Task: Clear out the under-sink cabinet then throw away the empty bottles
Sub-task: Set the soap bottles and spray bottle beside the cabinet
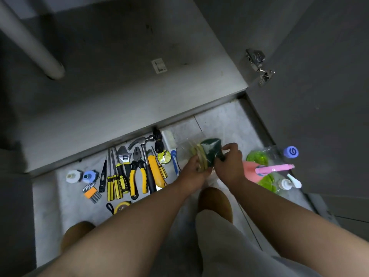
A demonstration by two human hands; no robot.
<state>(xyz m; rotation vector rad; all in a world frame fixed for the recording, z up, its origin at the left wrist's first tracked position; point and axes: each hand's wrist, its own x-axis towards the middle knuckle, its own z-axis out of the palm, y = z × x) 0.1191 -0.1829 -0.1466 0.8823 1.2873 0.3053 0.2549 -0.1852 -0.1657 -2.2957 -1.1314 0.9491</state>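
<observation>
Both hands meet at the centre of the frame over the tiled floor (219,120), holding a bundle of green scouring pads (210,149). The bundle seems to be in a clear wrapper, but its edges are too faint to trace. The left hand (196,166) has its grip curled round the pale lower end of the bundle. The right hand (228,158) has its grip pinching the dark right side. Most fingertips are hidden behind the bundle.

The under-sink cabinet (129,86) fills the upper half of the frame and is dim. A small white tag (159,65) lies on its floor, and a grey pipe (30,41) at upper left is cut off by the frame edge. The open door (319,96) runs down the right side and carries a metal hinge (259,64).

Three bottles lie on the floor just right of the hands:
- a green bottle (257,156) with a blue cap
- a pink spray bottle (249,172), partly hidden by the right wrist
- a green pump bottle (269,181)

How full they are cannot be made out.

A row of tools lies to the left of the hands: a hammer (146,152), pliers (136,168), a wrench (123,156) and screwdrivers (113,176). The left forearm covers the lower end of a yellow utility knife (154,170) and half of a tape measure (119,206).

A brown slipper (215,202) shows below the hands.
</observation>
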